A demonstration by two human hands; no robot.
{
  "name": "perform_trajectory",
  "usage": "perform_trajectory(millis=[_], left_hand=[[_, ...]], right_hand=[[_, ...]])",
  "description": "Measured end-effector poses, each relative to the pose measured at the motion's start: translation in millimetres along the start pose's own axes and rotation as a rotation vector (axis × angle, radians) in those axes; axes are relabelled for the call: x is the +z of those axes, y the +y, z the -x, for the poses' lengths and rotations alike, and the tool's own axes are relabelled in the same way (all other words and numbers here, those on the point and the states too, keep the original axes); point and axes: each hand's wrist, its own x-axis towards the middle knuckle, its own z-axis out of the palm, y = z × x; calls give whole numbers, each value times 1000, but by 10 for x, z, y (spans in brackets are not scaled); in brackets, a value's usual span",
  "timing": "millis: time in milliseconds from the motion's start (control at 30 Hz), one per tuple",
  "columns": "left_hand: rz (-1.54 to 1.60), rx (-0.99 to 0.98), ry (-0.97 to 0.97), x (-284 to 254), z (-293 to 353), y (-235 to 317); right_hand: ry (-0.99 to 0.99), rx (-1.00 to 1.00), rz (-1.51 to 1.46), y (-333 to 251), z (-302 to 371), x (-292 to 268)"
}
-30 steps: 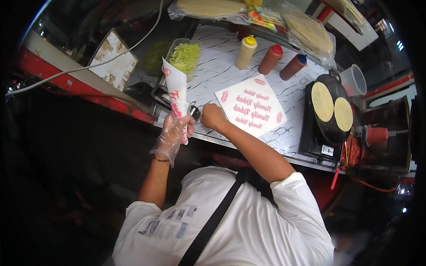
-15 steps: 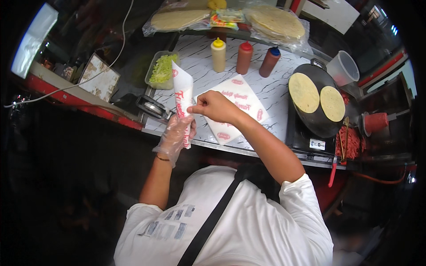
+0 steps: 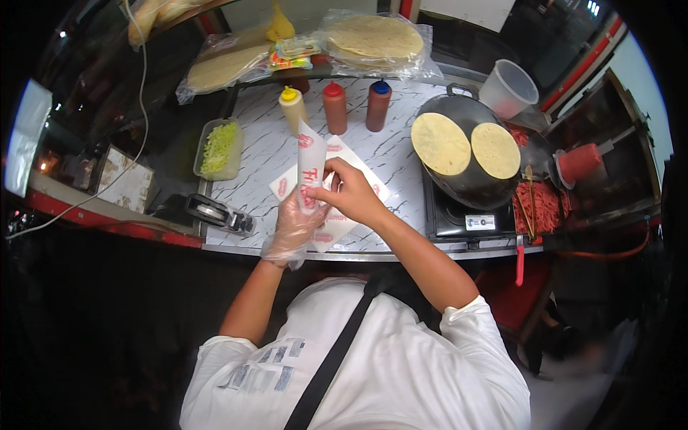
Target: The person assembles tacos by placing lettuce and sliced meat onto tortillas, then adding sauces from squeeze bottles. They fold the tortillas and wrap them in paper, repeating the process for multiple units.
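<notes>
A slim roll wrapped in white paper with red print (image 3: 309, 161) stands nearly upright between my hands, its top end pointed. My left hand (image 3: 292, 228), in a clear plastic glove, is closed around its lower part. My bare right hand (image 3: 352, 192) pinches the paper's right side with thumb and fingers. Whatever is inside the wrap is hidden. Beneath my hands, white printed paper sheets (image 3: 285, 188) lie turned cornerwise on the marble-patterned counter (image 3: 254, 154). A black and silver stapler (image 3: 218, 214) rests left of my gloved hand.
Behind the roll stand yellow-capped (image 3: 292, 107), red-capped (image 3: 335, 107) and blue-capped squeeze bottles (image 3: 378, 106). Shredded lettuce fills a tub (image 3: 220, 149) at left. Two flatbreads lie on a black griddle (image 3: 466, 190); beside it are shredded red meat (image 3: 542, 204) and a red-handled knife (image 3: 519, 265). Bagged flatbreads (image 3: 376, 43) sit on the shelf.
The roll and both hands have moved right, from the paper sheets' left side to over them. My right hand has shifted its pinch along the paper. The whole view has turned somewhat.
</notes>
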Motion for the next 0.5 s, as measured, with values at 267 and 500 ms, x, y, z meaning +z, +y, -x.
perform_trajectory(millis=[267, 500], left_hand=[[-356, 232, -159, -214, -502, -68], [-257, 334, -252, -356, -322, -142]], right_hand=[[93, -100, 187, 144, 35, -62], [128, -221, 259, 495, 350, 159]])
